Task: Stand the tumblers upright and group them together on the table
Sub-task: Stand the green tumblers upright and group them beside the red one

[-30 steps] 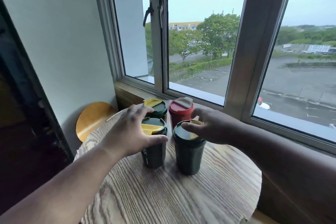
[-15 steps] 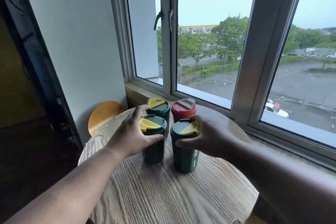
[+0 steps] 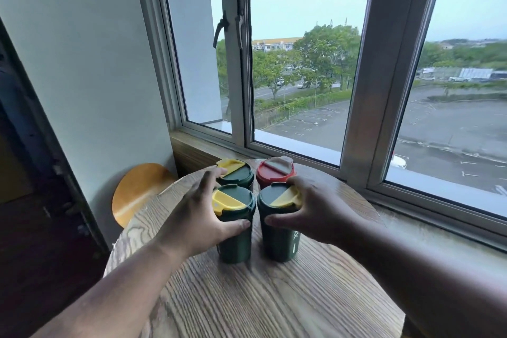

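Head view: four upright tumblers [image 3: 275, 173] on table [image 3: 274, 302], each hand's fingers [image 3: 236, 225] around one green.

Front right dark green plastic tumbler with a green-and-yellow lid [image 3: 279, 239]: pale markings run down its side, partly covered by the right hand [image 3: 315, 208]; too small and blurred to read.
Front left dark green plastic tumbler with a yellow-and-green lid [image 3: 236, 241]: no legible print shows.
Other surfaces: no readable text, brand or number.
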The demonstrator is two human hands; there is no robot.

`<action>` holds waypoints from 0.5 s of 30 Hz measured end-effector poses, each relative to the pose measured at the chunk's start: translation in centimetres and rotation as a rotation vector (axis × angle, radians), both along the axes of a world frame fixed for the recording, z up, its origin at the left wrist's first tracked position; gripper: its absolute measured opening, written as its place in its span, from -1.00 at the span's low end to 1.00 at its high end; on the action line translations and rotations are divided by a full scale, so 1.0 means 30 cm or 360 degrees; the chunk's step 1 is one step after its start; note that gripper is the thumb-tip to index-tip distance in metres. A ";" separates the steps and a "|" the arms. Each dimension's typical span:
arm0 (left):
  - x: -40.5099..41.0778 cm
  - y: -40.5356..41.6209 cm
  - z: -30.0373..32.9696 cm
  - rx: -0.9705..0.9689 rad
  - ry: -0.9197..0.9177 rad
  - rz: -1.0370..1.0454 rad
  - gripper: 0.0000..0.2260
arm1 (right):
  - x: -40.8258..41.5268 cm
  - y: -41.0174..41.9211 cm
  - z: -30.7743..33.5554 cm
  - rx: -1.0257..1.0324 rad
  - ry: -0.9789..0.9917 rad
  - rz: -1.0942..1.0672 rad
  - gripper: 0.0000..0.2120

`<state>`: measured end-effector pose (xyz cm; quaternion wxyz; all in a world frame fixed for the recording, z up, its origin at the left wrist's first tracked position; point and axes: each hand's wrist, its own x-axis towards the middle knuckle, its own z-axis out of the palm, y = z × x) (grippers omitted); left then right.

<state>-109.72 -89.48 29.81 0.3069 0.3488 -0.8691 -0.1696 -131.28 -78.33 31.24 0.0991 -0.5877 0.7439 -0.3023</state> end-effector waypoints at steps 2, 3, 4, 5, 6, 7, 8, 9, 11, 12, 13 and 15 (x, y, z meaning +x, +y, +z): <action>0.004 -0.015 -0.005 -0.0009 0.0011 -0.0027 -0.13 | 0.003 -0.011 -0.007 -0.0011 0.0001 -0.0014 -0.42; 0.004 -0.021 -0.008 -0.0003 0.0023 -0.0036 -0.13 | 0.004 -0.015 -0.009 -0.0011 -0.0002 -0.0019 -0.39; 0.005 -0.027 -0.012 0.0001 0.0037 -0.0047 -0.13 | 0.007 -0.019 -0.007 -0.0011 -0.0014 -0.0022 -0.38; 0.006 -0.033 -0.017 0.0005 0.0047 -0.0063 -0.13 | 0.009 -0.021 -0.005 -0.0009 -0.0019 -0.0021 -0.40; 0.008 -0.038 -0.020 0.0007 0.0054 -0.0082 -0.13 | 0.011 -0.021 -0.003 -0.0006 -0.0021 -0.0016 -0.42; 0.010 -0.043 -0.024 0.0009 0.0056 -0.0103 -0.14 | 0.013 -0.022 -0.002 0.0001 -0.0022 -0.0014 -0.43; 0.013 -0.046 -0.027 0.0012 0.0056 -0.0124 -0.14 | 0.015 -0.021 -0.001 -0.0008 -0.0021 -0.0010 -0.43; 0.016 -0.048 -0.029 0.0016 0.0056 -0.0140 -0.15 | 0.016 -0.019 -0.002 -0.0016 -0.0020 -0.0009 -0.43; 0.021 -0.051 -0.034 0.0020 0.0058 -0.0159 -0.15 | 0.016 -0.016 -0.006 -0.0012 -0.0021 -0.0010 -0.42; 0.023 -0.053 -0.035 0.0017 0.0061 -0.0164 -0.15 | 0.018 -0.014 -0.003 -0.0009 -0.0035 -0.0011 -0.42; 0.024 -0.055 -0.036 0.0010 0.0062 -0.0167 -0.14 | 0.018 -0.012 0.001 0.0006 -0.0041 -0.0011 -0.44; 0.028 -0.057 -0.036 0.0010 0.0046 -0.0165 -0.14 | 0.020 -0.006 0.012 0.0026 -0.0063 0.0014 -0.51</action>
